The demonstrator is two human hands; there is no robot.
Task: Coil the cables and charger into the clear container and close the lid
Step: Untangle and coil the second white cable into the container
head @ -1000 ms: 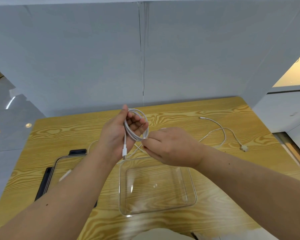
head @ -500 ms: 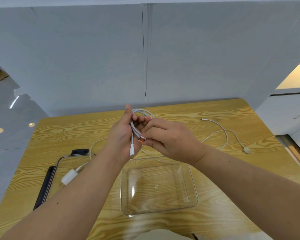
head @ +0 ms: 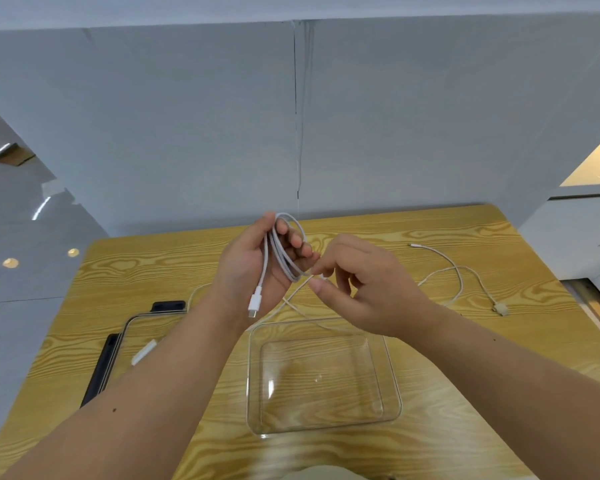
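My left hand point(head: 248, 268) holds a white cable point(head: 280, 249) looped in several turns, its fingers curled round the loops, with one plug point(head: 254, 302) hanging below the palm. My right hand point(head: 364, 289) pinches the loose strand of the same cable beside the coil. Both hands hover above the far edge of the clear container point(head: 253, 375), which has nothing in it. The strand runs left to a white charger point(head: 143, 352), which lies on the clear lid point(head: 127, 332) with dark clips. A second white cable point(head: 459, 275) lies loose on the table at the right.
The wooden table point(head: 482, 344) ends at a white wall behind. The lid's dark clips point(head: 168, 305) show at the left of the container. The table's right edge drops off near the second cable's plug point(head: 500, 309).
My right hand moved a little to the right and away from the coil, drawing the loose strand out. The charger slid right on the lid. The left hand kept its hold.
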